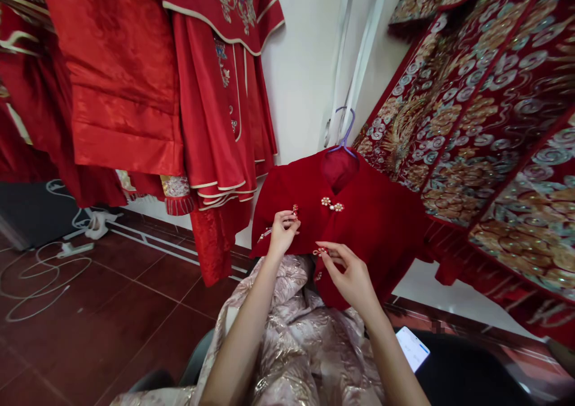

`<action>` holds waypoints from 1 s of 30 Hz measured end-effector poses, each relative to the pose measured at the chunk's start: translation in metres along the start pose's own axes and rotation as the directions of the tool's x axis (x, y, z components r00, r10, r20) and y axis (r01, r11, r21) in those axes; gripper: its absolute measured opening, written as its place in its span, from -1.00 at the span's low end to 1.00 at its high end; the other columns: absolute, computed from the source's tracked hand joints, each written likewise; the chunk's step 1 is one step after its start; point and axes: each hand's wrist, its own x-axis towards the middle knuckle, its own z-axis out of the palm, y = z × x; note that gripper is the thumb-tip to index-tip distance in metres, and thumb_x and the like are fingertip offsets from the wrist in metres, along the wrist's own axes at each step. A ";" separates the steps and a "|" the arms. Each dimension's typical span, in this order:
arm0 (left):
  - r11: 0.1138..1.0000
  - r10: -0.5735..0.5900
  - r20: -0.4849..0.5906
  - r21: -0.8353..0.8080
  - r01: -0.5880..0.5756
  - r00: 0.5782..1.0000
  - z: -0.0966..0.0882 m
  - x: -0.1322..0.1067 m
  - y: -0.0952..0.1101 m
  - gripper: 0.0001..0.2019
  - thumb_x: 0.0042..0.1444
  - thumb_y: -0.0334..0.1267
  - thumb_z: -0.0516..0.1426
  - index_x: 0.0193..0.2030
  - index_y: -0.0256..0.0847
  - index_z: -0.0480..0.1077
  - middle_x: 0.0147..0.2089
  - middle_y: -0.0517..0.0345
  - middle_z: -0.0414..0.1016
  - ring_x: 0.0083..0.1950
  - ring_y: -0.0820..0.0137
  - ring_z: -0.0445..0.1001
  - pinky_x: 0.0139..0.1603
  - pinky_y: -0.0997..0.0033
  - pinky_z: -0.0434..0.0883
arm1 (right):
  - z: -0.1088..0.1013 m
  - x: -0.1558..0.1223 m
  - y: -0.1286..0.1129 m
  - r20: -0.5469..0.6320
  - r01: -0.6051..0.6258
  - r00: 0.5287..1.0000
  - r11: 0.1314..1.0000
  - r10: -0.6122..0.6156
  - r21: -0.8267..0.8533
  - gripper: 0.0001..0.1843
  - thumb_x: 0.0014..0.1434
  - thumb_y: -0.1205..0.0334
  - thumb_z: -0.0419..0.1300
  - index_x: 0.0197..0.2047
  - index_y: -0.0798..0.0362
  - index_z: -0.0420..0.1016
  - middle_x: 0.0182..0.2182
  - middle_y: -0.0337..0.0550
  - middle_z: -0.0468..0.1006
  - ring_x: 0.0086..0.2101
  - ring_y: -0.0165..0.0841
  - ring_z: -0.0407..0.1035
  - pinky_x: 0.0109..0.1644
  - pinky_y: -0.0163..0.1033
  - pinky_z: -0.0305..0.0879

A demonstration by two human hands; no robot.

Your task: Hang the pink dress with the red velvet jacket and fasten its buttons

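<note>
A dark red jacket (381, 220) hangs from a purple hanger (345, 132) in front of me, its lower part close to my lap. At its collar a gold flower-shaped frog button (332, 205) with pearls is fastened. My left hand (284, 232) is closed in a pinch on a small red and gold frog button (295, 210) at the jacket's left front. My right hand (350, 271) pinches another frog button (320, 252) at the edge of the other front panel. A beaded trim (265, 235) shows beside my left wrist. Fingers partly cover both pinched pieces.
Red garments (215, 106) hang along the left wall. A heavily embroidered gown (489, 136) hangs close on the right. A shiny quilted cloth (296, 334) covers my lap. A lit phone (412, 349) lies at my right. White cables (45, 274) trail over the tiled floor.
</note>
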 end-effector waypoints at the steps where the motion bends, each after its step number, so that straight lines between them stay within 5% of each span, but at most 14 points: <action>1: 1.000 -0.011 0.007 0.002 0.011 1.000 -0.001 0.001 -0.001 -0.66 -0.15 -0.36 0.28 -0.20 -0.26 0.30 -0.27 0.17 0.38 -0.35 0.53 0.42 -0.46 0.57 0.46 | 0.000 0.000 0.001 0.004 -0.001 1.000 1.000 0.001 0.003 -0.70 0.22 0.13 0.11 -0.03 0.00 0.49 -0.11 -0.08 0.54 -0.19 -0.32 0.49 -0.05 -0.17 0.46; 10: 0.998 -0.015 0.137 -0.061 0.023 0.991 -0.017 -0.002 -0.001 -0.64 -0.13 -0.20 0.28 -0.15 -0.23 0.39 -0.17 0.09 0.46 -0.19 0.44 0.48 -0.32 0.52 0.48 | -0.011 0.005 0.021 0.007 -0.050 0.999 0.988 0.051 -0.143 -0.72 0.16 0.11 0.17 -0.10 -0.04 0.58 -0.24 -0.11 0.56 -0.37 -0.34 0.50 -0.22 -0.16 0.51; 13: 0.995 -0.015 0.099 -0.098 0.025 0.995 -0.014 0.002 0.006 -0.67 -0.07 -0.16 0.24 -0.15 -0.22 0.40 -0.17 0.08 0.49 -0.23 0.44 0.50 -0.34 0.52 0.46 | -0.012 0.010 0.017 0.032 -0.066 0.997 0.995 0.069 -0.075 -0.71 0.14 0.08 0.20 -0.10 -0.04 0.58 -0.24 -0.12 0.56 -0.38 -0.35 0.50 -0.27 -0.21 0.51; 17: 0.980 -0.082 0.001 -0.179 0.081 0.997 -0.009 0.010 0.010 -0.70 -0.02 -0.10 0.19 -0.22 -0.28 0.42 -0.28 0.08 0.50 -0.39 0.50 0.48 -0.40 0.52 0.42 | 0.006 0.038 -0.002 0.051 0.008 0.999 0.998 -0.010 0.055 -0.68 0.13 0.08 0.21 -0.07 -0.02 0.56 -0.24 -0.13 0.59 -0.34 -0.35 0.51 -0.22 -0.23 0.51; 23: 0.960 -0.104 0.046 -0.256 0.112 0.994 -0.014 0.013 -0.001 -0.68 -0.01 -0.10 0.20 -0.23 -0.34 0.48 -0.23 -0.03 0.55 -0.32 0.46 0.52 -0.30 0.50 0.44 | 0.043 0.089 0.004 -0.046 0.082 0.996 0.996 -0.083 -0.025 -0.74 0.12 0.22 0.18 -0.13 0.05 0.59 -0.21 -0.09 0.58 -0.34 -0.37 0.50 -0.21 -0.24 0.50; 30: 0.961 -0.067 0.034 -0.268 0.074 0.997 -0.019 0.012 -0.010 -0.65 -0.03 -0.08 0.23 -0.20 -0.32 0.52 -0.09 -0.09 0.56 -0.23 0.39 0.55 -0.23 0.42 0.47 | 0.049 0.088 0.024 -0.072 0.097 0.992 0.994 -0.100 -0.044 -0.71 0.19 0.20 0.12 -0.07 0.01 0.57 -0.14 -0.12 0.57 -0.26 -0.35 0.49 -0.21 -0.25 0.50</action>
